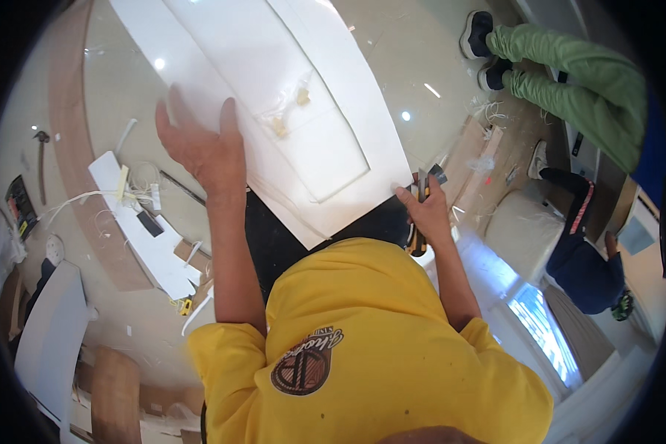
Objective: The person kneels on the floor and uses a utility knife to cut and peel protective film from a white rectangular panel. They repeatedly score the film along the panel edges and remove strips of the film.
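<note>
tool (pixel 423 182) in right grip (pixel 431 212), white panel (pixel 324 133)

Pretty bright overall, with bluish glare pouring in from what's probably a window (pixel 544 334) at lower right, totally blown out. Hard little highlights bounce off the shiny floor (pixel 414 137). The white panel (pixel 361 96) is kinda washed out, the left hand (pixel 209 152) is soft, and the fisheye bends everything before the corners go black.
</note>
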Motion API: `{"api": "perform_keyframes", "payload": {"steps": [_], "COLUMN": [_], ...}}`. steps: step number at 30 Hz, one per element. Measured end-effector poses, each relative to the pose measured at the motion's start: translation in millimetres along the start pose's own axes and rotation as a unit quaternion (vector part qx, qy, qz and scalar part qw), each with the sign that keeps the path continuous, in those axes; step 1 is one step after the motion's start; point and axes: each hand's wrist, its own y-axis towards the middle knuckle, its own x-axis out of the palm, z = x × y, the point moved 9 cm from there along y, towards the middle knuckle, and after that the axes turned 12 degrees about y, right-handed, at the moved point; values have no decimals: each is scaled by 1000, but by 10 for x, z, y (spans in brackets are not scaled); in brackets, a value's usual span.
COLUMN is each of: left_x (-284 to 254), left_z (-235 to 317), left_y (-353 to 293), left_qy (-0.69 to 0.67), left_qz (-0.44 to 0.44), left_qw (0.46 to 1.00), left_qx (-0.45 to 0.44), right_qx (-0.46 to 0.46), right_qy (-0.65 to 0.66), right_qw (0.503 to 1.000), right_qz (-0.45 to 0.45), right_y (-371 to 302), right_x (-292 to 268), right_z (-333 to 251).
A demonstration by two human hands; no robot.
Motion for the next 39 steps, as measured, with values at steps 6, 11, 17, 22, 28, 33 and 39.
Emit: {"api": "perform_keyframes", "payload": {"steps": [6, 11, 17, 22, 28, 33, 39], "left_x": [936, 924, 1032, 454, -1003, -2038, -2034], "left_z": [-551, -217, 465, 237, -139, 492, -514], "left_y": [-651, -776, -1471, -1829, -1596, -1624, -1693], "left_qy": [-455, -435, -402, -148, 58, -137, -409], "left_qz": [-172, -143, -359, -527, -497, -637, -440], "left_qw": [832, 848, 810, 826, 836, 709, 788], "left_qx": [-267, -268, -232, 134, 223, 271, -133], "right_qx": [-88, -187, -147, -229, -347, -485, -330], "right_qy": [299, 375, 352, 93, -26, -198, -328], "right_qw": [949, 899, 918, 957, 921, 851, 883], "right_qz": [47, 125, 108, 152, 173, -42, -67], "right_y": [127, 549, 1281, 1027, 45, -41, 267], "right_x": [178, -102, -769, -860, -438, 608, 917], "right_z": [528, 394, 418, 368, -244, -1053, -1187]}}
